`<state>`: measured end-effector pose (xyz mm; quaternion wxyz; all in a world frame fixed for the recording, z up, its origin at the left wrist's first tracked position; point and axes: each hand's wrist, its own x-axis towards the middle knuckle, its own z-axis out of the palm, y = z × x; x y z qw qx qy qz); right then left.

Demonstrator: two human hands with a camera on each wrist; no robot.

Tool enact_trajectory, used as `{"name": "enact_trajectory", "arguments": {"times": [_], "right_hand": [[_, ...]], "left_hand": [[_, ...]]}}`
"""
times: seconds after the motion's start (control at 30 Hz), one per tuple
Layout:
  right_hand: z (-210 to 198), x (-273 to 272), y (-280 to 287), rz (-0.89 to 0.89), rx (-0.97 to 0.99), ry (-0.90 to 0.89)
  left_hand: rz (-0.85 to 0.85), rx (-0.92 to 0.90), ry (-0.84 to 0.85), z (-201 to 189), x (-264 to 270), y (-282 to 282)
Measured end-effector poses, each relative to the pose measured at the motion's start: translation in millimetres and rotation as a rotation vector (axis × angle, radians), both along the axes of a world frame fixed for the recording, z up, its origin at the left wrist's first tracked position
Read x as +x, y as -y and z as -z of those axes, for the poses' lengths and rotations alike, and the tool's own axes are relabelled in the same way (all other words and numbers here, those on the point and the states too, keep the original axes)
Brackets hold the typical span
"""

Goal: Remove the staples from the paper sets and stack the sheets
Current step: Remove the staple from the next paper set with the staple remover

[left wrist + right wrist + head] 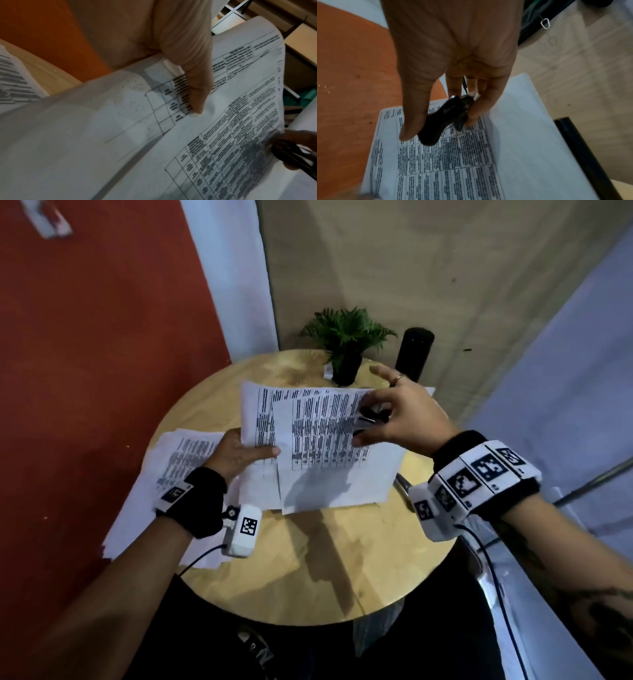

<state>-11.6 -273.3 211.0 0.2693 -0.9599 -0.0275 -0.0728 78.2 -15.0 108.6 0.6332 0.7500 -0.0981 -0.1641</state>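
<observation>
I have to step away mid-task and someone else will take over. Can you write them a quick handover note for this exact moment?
Left hand: pinches the near-left edge of the paper set, lifted above the round table, top sheet fanned off the one beneath.
Right hand: grips the black staple remover at the set's far right corner.
Done: a loose pile of sheets lies on the table's left side.
Left: whether this staple is out cannot be seen; check, then add these sheets to the pile. More paper shows behind the right hand.

White table-printed sheets [329, 440], seemingly black remover [440, 121]
</observation>
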Motion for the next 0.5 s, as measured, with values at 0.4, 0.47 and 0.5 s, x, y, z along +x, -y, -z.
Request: {"name": "enact_trajectory", "arguments": {"times": [0.4,0.47,0.5], "right_hand": [[-81,-25,-14,-0.109,0.026,0.067],[-90,-33,-22,-0.144,-0.012,0.091],[-94,-37,-26,-0.156,-0.028,0.099]], "left_hand": [[-0.134,-0.097,0.401,-106,-28,-37],[-0.287,-0.012,0.636,-132,-38,-40],[-0.33,0.093,0.802,-146,-44,-39]]}}
